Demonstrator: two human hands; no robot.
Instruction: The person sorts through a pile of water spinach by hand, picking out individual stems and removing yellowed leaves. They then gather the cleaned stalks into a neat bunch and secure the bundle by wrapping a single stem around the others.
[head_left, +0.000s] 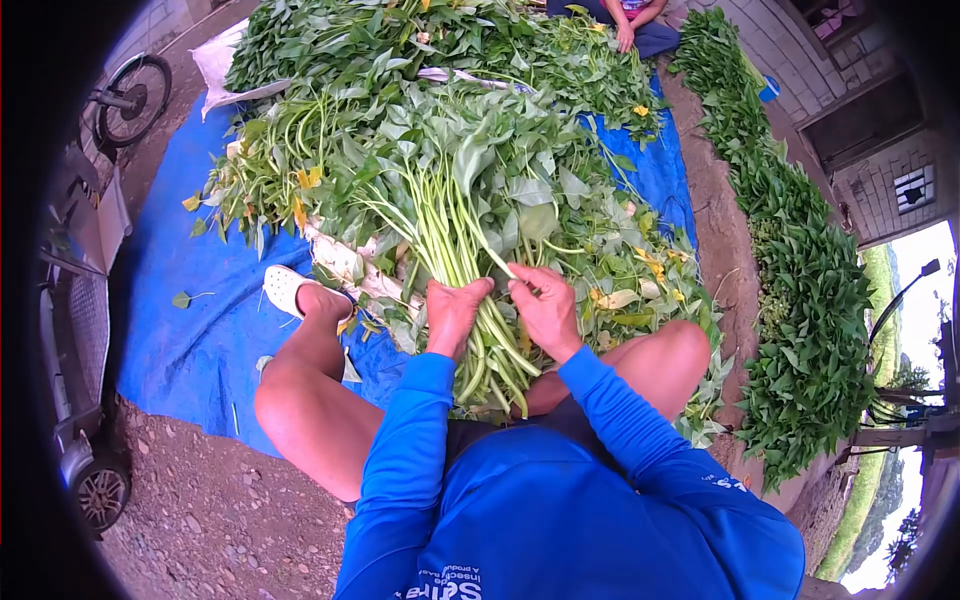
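My left hand (pixel 455 312) is wrapped round a thick bunch of water spinach (pixel 437 225), with the long pale-green stems running through it toward my lap. The leafy ends fan out away from me. Just right of it, my right hand (pixel 545 308) is closed in a pinch on a single water spinach stem (pixel 492 255) with a broad leaf at its far end. Cut stem ends hang below both hands, between my bent knees. Part of the left fingers is hidden by the stems.
A big heap of loose greens (pixel 330 150) lies on a blue tarp (pixel 190 330) before me. A long row of greens (pixel 790 270) runs along the wall at right. Another person (pixel 640 25) sits at the far end. A motorbike wheel (pixel 133 100) and a vehicle (pixel 85 330) stand at left.
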